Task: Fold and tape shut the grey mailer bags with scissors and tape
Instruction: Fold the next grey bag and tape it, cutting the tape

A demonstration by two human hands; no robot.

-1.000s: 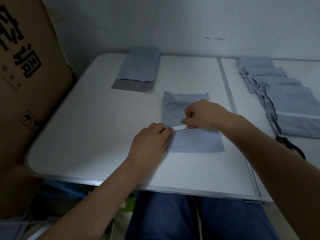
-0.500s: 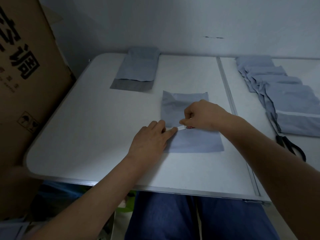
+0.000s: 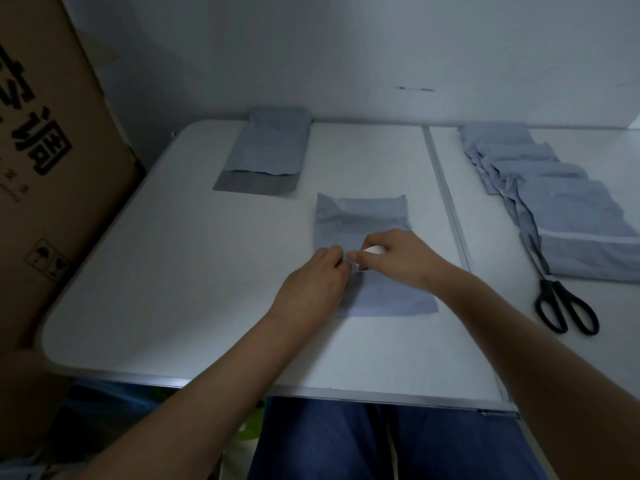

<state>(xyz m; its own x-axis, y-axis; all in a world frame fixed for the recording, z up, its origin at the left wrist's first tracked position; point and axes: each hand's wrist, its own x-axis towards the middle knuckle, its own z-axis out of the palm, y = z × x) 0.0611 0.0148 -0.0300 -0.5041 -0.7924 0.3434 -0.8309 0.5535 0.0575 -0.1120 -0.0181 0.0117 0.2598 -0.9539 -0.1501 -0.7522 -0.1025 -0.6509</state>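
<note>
Head view: one grey mailer bag [image 3: 367, 223] flat under both hands, long axis running away from body. Left hand [image 3: 313, 289] curled, fingertips pinching at tape end. Right hand [image 3: 398, 259] curled round white tape roll [image 3: 374, 250]. Right of right hand: one scissors [image 3: 562, 304], five overlapped bags [image 3: 568, 209]. Beyond left hand: two-bag stack [image 3: 268, 150]. Bare table [image 3: 156, 271] leftward.

Dim, bluish, even light; soft shadows, mild wide-angle bending at edges, slight softness throughout.
</note>
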